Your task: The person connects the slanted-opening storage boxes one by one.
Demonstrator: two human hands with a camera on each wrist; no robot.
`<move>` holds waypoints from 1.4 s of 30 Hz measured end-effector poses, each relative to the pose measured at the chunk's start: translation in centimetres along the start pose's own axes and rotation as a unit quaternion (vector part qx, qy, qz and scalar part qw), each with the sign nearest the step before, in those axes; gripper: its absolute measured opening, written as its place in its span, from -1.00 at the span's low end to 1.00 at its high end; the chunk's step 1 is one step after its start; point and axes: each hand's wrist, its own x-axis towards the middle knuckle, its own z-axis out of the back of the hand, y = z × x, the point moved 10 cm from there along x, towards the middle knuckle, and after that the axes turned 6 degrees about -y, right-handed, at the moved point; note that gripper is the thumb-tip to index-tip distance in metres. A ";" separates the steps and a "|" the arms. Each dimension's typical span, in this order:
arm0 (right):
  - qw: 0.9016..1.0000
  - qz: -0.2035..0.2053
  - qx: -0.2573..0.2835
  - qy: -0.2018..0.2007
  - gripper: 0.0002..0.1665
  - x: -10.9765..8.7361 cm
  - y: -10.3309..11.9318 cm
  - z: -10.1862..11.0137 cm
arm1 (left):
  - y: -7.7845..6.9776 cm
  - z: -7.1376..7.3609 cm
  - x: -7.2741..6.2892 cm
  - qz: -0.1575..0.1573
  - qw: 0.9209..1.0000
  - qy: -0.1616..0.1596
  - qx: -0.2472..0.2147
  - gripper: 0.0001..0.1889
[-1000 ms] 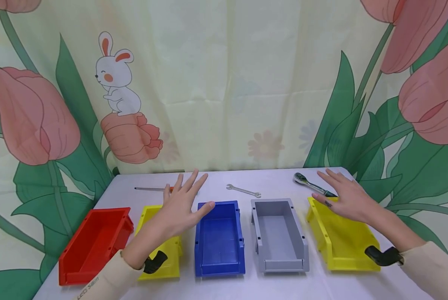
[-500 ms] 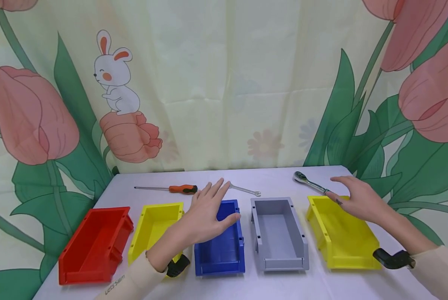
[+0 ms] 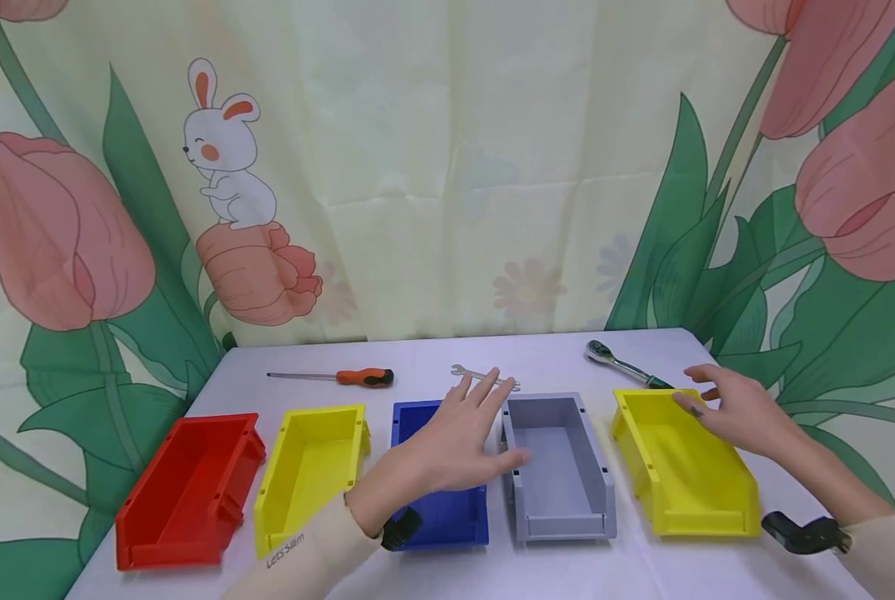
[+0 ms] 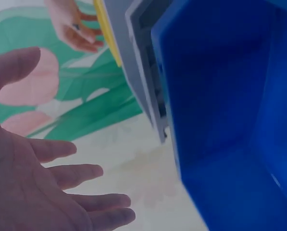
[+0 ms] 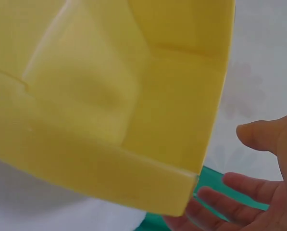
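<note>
My left hand (image 3: 451,442) is spread over the blue bin (image 3: 447,525), thumb reaching across the near side of the grey bin (image 3: 560,467); nothing is in its grasp. In the left wrist view its fingers (image 4: 76,175) are apart from the blue wall. My right hand (image 3: 740,412) is above the far right corner of the right yellow bin (image 3: 698,479), fingers loosely bent and holding nothing. Whether it touches the rim I cannot tell. Just beyond that bin lies a ratchet wrench (image 3: 620,363), its handle end close to the bin's rim. An open-end wrench (image 3: 464,372) lies beyond my left fingertips, partly covered by them.
An orange-handled screwdriver (image 3: 365,377) lies at the back left of the white table (image 3: 417,358). A red bin (image 3: 185,492) and another yellow bin (image 3: 312,467) stand on the left. A printed curtain (image 3: 417,167) hangs behind the table.
My left hand has swept right, from the left yellow bin to the blue one, uncovering the screwdriver. My right hand has shifted slightly right and down, away from the ratchet wrench, its fingers bending more.
</note>
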 end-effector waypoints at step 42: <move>0.988 -0.109 0.028 0.109 -0.10 -3.4 -5.7 -3.4 | -0.4 -6.9 0.8 0.193 0.948 -0.023 -0.252 0.06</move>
